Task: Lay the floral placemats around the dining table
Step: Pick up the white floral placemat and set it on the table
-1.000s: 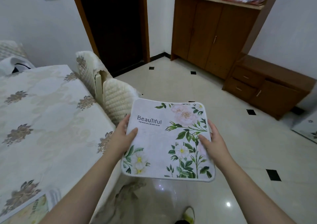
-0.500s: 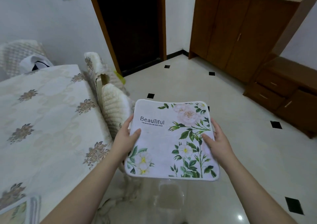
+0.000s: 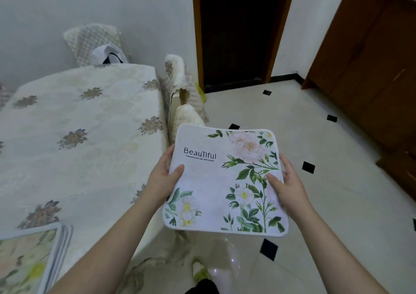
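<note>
A floral placemat [image 3: 225,181], white with green leaves, pale flowers and the printed word "Beautiful", is held flat in the air above the floor [image 3: 326,203], just beside the long edge of the dining table [image 3: 78,136] and not touching it. The left hand [image 3: 161,182] grips its left edge, thumb lying on top of the mat near the printed word, the other fingers curled underneath out of sight. The right hand [image 3: 289,187] grips the right edge the same way, thumb pressed on the leaf pattern and fingers wrapped round the border. The table is covered with a cream cloth with brown flower motifs. At its near left corner lies a stack of placemats [image 3: 29,262] with the same sort of floral print, resting on the cloth. Padded chairs [image 3: 182,104] stand tucked against the table's right side, and another chair [image 3: 94,43] stands at the far end with a white bag [image 3: 110,55] on it. A dark doorway [image 3: 236,30] and a brown wooden cabinet [image 3: 371,68] are behind.
</note>
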A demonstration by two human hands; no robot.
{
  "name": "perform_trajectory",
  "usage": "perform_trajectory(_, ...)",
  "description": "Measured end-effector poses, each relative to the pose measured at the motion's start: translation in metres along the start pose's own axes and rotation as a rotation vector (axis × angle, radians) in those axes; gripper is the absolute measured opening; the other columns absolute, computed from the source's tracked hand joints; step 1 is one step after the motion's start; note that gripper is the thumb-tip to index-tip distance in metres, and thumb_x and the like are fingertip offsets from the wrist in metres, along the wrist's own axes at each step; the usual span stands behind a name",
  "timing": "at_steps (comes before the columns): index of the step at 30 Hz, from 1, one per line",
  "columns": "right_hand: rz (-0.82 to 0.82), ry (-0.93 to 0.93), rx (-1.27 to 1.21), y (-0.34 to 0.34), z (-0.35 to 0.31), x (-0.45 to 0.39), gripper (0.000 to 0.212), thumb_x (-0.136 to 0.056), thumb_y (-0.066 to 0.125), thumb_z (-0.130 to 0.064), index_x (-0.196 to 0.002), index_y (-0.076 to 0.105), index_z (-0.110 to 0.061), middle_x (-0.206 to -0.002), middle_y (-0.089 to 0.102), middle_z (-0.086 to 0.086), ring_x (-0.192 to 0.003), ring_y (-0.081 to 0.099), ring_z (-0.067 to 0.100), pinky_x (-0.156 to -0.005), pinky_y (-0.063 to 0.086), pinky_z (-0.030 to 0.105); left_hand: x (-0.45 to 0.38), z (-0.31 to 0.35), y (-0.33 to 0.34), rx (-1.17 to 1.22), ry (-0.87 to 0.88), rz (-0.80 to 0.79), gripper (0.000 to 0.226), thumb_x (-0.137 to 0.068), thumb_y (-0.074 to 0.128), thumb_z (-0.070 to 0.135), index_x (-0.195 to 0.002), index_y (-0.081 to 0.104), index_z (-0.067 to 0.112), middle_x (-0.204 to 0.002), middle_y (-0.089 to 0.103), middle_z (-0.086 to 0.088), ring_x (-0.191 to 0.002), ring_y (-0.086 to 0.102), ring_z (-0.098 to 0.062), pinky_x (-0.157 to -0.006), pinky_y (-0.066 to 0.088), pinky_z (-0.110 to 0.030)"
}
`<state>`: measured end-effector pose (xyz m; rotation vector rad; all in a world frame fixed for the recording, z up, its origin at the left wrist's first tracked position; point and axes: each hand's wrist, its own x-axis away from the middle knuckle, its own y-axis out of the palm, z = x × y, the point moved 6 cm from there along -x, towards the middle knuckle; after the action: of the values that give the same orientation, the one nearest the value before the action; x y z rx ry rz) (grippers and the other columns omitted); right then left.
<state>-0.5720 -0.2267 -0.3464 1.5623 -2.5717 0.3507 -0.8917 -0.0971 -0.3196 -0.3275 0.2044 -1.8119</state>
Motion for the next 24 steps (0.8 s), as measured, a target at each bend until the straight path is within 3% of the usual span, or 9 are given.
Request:
perform_trajectory(3,-0.061,-0.008,0.017,0.031,-0.017,-0.036,0.068,-0.097,0.059,-0.009,-0.15,0.028,-0.038,-0.131,0.064,0.003,-0.104,0.07,0.022,-0.087,0.057,0.049,-0.024,-0.014,-0.023,0.011,-0.047,0.063,0.064,-0.095,0.065,0.03,-0.147,0.033,0.047,-0.102,0.076,-0.001,-0.084,0.075,-0.017,-0.078,0.06,-0.045)
perform_trajectory(5,-0.093,-0.016,0.018,0.053,-0.028,-0.059,0.069,-0.096,0.059,-0.008,-0.15,0.028,-0.038,-0.131,0.063,0.003,-0.105,0.069,0.022,-0.088,0.057,0.049,-0.041,-0.022,-0.04,0.03,-0.079,0.104,0.065,-0.095,0.065,0.031,-0.147,0.032,0.049,-0.101,0.076,-0.003,-0.082,0.075,-0.019,-0.078,0.059,-0.05)
perform_trajectory(12,-0.194,-0.052,0.048,0.124,-0.073,-0.128,0.069,-0.096,0.059,-0.008,-0.149,0.029,-0.039,-0.126,0.066,0.001,-0.101,0.071,0.022,-0.088,0.056,0.052,-0.093,-0.036,-0.093,0.16,-0.125,0.217,0.062,-0.095,0.066,0.029,-0.142,0.035,0.054,-0.1,0.077,-0.004,-0.084,0.076,-0.024,-0.079,0.059,-0.054)
perform_trajectory(18,-0.292,-0.095,0.13,0.184,-0.098,-0.169,0.069,-0.096,0.06,-0.01,-0.151,0.028,-0.037,-0.127,0.066,0.0,-0.101,0.071,0.02,-0.088,0.057,0.051,-0.109,-0.044,-0.134,0.16,-0.138,0.325,0.063,-0.097,0.063,0.027,-0.148,0.032,0.045,-0.104,0.076,-0.003,-0.084,0.076,-0.02,-0.077,0.06,-0.05)
perform_trajectory(21,-0.365,-0.13,0.179,0.216,-0.107,-0.187,0.068,-0.096,0.06,-0.009,-0.151,0.029,-0.033,-0.128,0.065,0.001,-0.103,0.069,0.016,-0.09,0.056,0.044,-0.108,-0.054,-0.153,0.183,-0.173,0.403,0.062,-0.097,0.062,0.027,-0.149,0.032,0.044,-0.106,0.075,-0.003,-0.084,0.075,-0.02,-0.078,0.06,-0.05)
perform_trajectory(24,-0.462,-0.163,0.248,0.252,-0.116,-0.201,0.067,-0.096,0.06,-0.012,-0.15,0.03,-0.037,-0.122,0.068,-0.001,-0.097,0.071,0.014,-0.081,0.059,0.034,-0.103,-0.066,-0.169,0.197,-0.203,0.506,0.062,-0.097,0.063,0.025,-0.148,0.034,0.043,-0.106,0.075,-0.004,-0.086,0.075,-0.02,-0.079,0.06,-0.049)
